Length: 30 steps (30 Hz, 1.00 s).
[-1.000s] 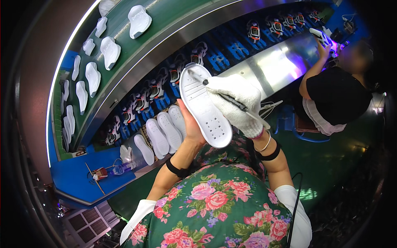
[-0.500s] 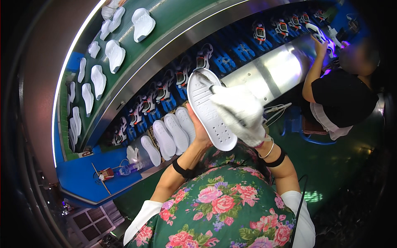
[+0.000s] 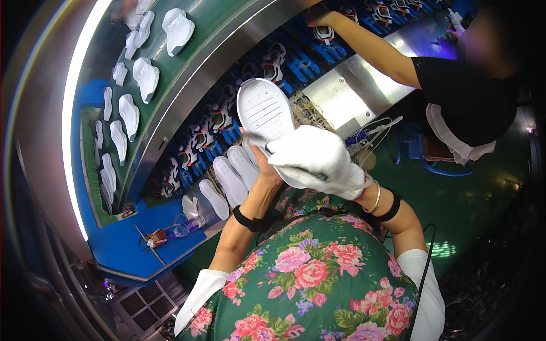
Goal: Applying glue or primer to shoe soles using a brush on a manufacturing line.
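A white shoe sole (image 3: 263, 105), with cross grooves on its upturned face, is tilted up in front of me. My left hand (image 3: 264, 163) is bare and closed round the sole's left edge from below; its fingers are partly hidden. My right hand (image 3: 315, 162), in a white knitted glove, is closed on a small brush (image 3: 259, 137). The brush's dark tip lies at the sole's left edge, near my left fingers. The glove covers the lower part of the sole and most of the brush handle. Several white soles (image 3: 230, 173) stand in a row left of my left hand.
At the far left, a green conveyor belt (image 3: 162, 108) carries scattered white soles. Shoe uppers (image 3: 205, 136) sit on blue racks behind the metal ledge (image 3: 364, 94). A blue tabletop (image 3: 122, 247) holds a plastic bottle (image 3: 185, 228). At right, a co-worker (image 3: 455, 91) reaches toward the rack.
My gloved hand and the brush have moved left and down along the sole, from its upper end to its left edge. The co-worker's arm now reaches out to the rack.
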Tool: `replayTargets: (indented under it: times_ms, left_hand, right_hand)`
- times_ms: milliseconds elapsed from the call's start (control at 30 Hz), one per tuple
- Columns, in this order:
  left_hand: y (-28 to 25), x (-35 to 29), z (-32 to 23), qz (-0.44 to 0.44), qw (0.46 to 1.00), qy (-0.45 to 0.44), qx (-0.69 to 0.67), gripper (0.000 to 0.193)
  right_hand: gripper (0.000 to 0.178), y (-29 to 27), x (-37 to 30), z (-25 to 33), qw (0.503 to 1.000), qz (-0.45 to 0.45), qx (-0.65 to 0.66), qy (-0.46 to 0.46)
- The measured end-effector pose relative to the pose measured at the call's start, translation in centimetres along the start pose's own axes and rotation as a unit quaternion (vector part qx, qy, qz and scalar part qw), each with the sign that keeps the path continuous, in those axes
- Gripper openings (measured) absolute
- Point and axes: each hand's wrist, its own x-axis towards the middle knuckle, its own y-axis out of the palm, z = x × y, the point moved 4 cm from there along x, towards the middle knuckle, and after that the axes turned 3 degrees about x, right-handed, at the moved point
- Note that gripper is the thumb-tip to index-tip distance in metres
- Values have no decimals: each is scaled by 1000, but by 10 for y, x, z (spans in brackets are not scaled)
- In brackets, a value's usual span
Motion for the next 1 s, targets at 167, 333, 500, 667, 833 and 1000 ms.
replayTargets:
  times_ms: [167, 333, 500, 667, 833, 1000]
  left_hand:
    - [10, 8, -3, -26, 998, 12, -47, 83]
    - [24, 13, -10, 110, 992, -27, -48, 96]
    - [23, 18, -12, 48, 996, -40, -65, 97]
    - [22, 23, -10, 143, 980, -99, -98, 108]
    - [18, 25, -10, 138, 978, -94, -125, 112]
    - [8, 37, -11, 71, 982, -92, -148, 97]
  right_hand:
    - [19, -16, 2, -10, 999, -50, 5, 20]
    - [19, -5, -8, -6, 999, 18, 45, 4]
    - [21, -20, -7, -16, 1000, -18, 0, 17]
    - [19, 0, -25, -6, 999, 24, 44, 3]
    - [23, -13, -27, -19, 999, -4, 34, 32]
    - [22, 2, -36, -3, 997, 58, 56, 11]
